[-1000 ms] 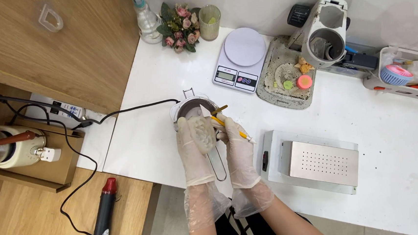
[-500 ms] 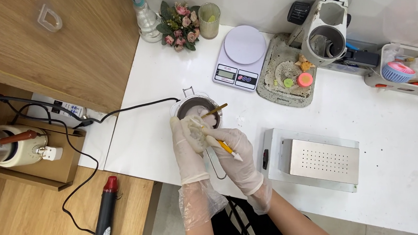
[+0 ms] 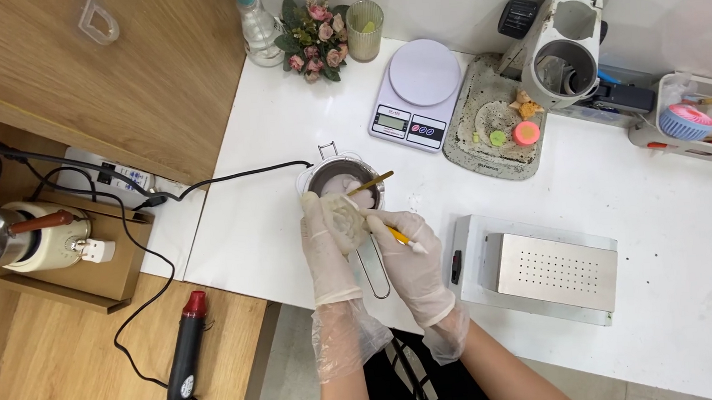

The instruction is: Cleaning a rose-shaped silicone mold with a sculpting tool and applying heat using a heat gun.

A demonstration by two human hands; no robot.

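Note:
Both my hands wear thin clear gloves. My left hand [image 3: 330, 227] is closed around a pale, lumpy white piece [image 3: 345, 216] just in front of a small metal pot [image 3: 339, 176] with a wire handle [image 3: 373, 267]. My right hand [image 3: 405, 240] grips a thin yellow-handled tool [image 3: 398, 236], its tip against the pale piece. A wooden stick [image 3: 371, 183] leans across the pot's rim. The pot holds something pale.
On the white table [image 3: 671, 286]: a digital kitchen scale [image 3: 415, 95], a flat metal box with a perforated top [image 3: 545, 269], a grey mat with small coloured bits [image 3: 497, 127], a white machine [image 3: 562, 39], a tray of items [image 3: 693, 122], flowers [image 3: 311, 40]. A black cable [image 3: 237, 176] runs left. A heat gun [image 3: 185, 354] lies on the wooden side surface.
My hands stayed in front of the pot. The right hand shifted slightly with the yellow tool against the pale piece held by the left.

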